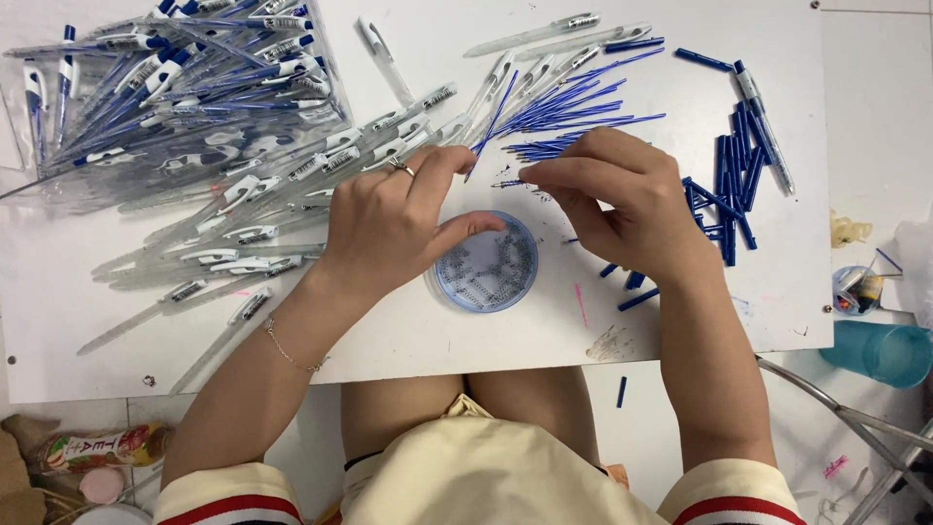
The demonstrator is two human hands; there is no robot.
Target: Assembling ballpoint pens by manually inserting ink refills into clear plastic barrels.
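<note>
Two bare hands meet over a white desk (408, 340) in the head view. The left hand (394, 228) pinches a thin blue ink refill (491, 126) between the fingers, with its thumb resting over a round, shallow blue dish (486, 262) full of small metal springs. The right hand (622, 199) closes its fingertips on something tiny, probably a spring, at the refill's lower end; it is too small to tell. Just behind the hands lies a fan of slim blue refills (573, 107). Clear plastic pen barrels (243, 233) lie in a loose heap on the left, and short dark blue tubes (729, 185) on the right.
</note>
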